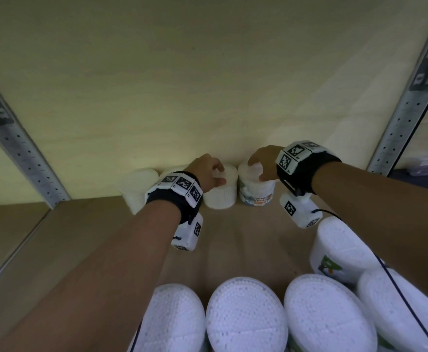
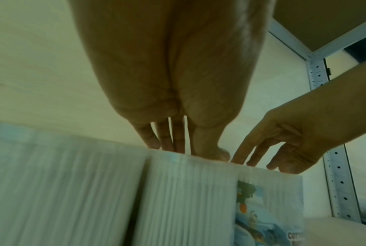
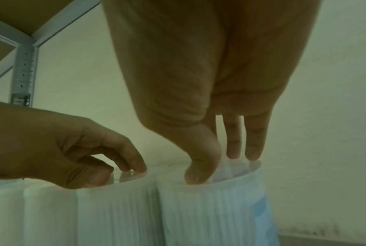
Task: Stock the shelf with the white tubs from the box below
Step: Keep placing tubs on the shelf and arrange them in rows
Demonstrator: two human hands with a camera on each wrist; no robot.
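Four white tubs are standing in a row against the back wall (image 1: 208, 72) of the shelf (image 1: 93, 237), each touching its neighbour. The left hand (image 1: 206, 172) is reaching down onto the plain tub (image 1: 220, 191), third along the wall from the left upright (image 1: 22, 153), its fingertips (image 2: 154, 143) and thumb pinching the lid's rim. The right hand (image 1: 263, 161) is doing the same on the labelled tub (image 1: 257, 193) at the row's right end, thumb (image 3: 198, 169) and fingers curling over its lid. Five more tubs (image 1: 246, 316) are lying well forward of the wall, nearest the camera.
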